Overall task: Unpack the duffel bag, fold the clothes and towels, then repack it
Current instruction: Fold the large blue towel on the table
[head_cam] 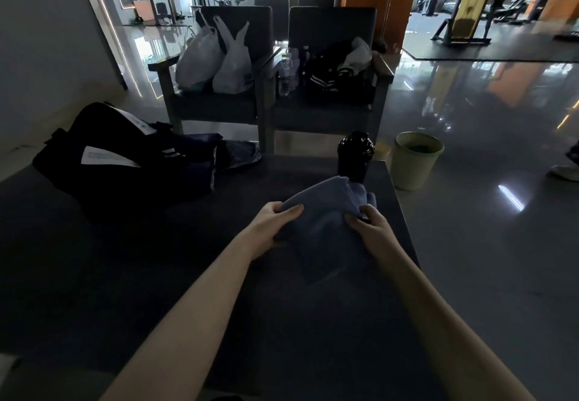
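Farthest left on the dark desk point(141, 275) lies the black duffel bag point(103, 162) with white paper tags on it. Dark blue cloth point(241, 153) is heaped just beside its right end. Nearer the middle, the left hand point(269, 228) pinches the left edge of a blue-grey towel point(322, 231), thumb on top. The towel is bunched between the two hands, low over the desk. The right hand point(372, 228) grips its right edge, fingers curled into the cloth. Just behind the towel a black shaker bottle point(355, 156) stands upright near the desk's far right corner. Beyond that corner, a pale green bin point(416, 162) sits on the floor.
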Action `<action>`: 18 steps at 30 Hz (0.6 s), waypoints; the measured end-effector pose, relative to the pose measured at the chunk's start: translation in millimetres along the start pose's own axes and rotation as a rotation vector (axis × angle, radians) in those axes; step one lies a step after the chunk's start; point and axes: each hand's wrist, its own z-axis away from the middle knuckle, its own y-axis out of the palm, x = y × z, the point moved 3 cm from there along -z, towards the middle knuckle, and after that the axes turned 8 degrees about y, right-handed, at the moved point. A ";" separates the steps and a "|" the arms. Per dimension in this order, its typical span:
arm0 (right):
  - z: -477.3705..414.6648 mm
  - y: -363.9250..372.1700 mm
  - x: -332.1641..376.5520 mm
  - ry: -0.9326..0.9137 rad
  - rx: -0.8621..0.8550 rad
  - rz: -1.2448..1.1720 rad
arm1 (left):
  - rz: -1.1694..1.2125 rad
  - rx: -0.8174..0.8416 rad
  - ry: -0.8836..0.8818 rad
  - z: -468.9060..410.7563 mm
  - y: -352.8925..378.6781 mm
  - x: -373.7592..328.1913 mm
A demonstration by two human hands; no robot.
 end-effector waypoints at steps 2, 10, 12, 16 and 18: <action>-13.2 -9.3 1.9 0.035 -0.061 -0.082 | 0.162 0.000 0.020 -11.7 15.2 -3.5; -71.4 -36.6 7.0 0.159 -0.291 0.085 | -0.085 -0.202 0.252 -83.2 49.8 -31.9; -83.6 -39.8 4.5 0.183 -0.307 0.219 | -0.203 -0.207 0.265 -103.4 53.5 -28.6; -93.1 -38.5 -20.6 0.261 -0.353 0.404 | -0.522 -0.142 0.147 -124.1 58.7 1.8; -93.7 -35.8 -29.8 0.264 -0.378 0.456 | -0.570 -0.119 0.071 -126.1 58.1 19.8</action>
